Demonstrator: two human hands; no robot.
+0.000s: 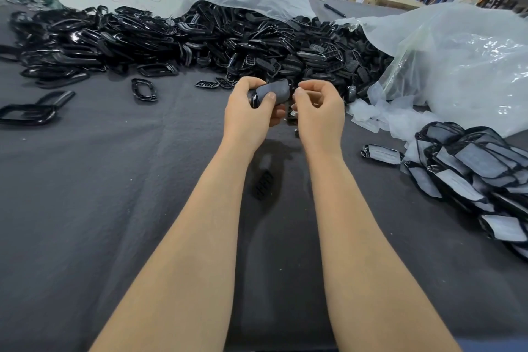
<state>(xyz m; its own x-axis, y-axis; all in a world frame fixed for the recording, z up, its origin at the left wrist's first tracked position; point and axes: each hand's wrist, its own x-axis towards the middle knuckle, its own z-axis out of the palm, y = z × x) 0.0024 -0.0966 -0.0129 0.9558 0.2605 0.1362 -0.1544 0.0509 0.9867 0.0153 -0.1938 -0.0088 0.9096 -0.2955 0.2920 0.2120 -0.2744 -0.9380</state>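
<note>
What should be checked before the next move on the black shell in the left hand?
1. Left hand grips the black shell: ok.
2. Right hand, fingers curled at the shell's right end, has a hold on it: cannot tell.
3. Shell held above the grey cloth, apart from the parts pile: ok.
4. Loose button pad out of the arms' way: not ok, it lies between the forearms.
5. Stack of film-covered shells at right, apart from the hands: ok.

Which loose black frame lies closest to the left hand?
The oval frame lying alone on the cloth, just left of the left hand; the others lie farther left.
</note>
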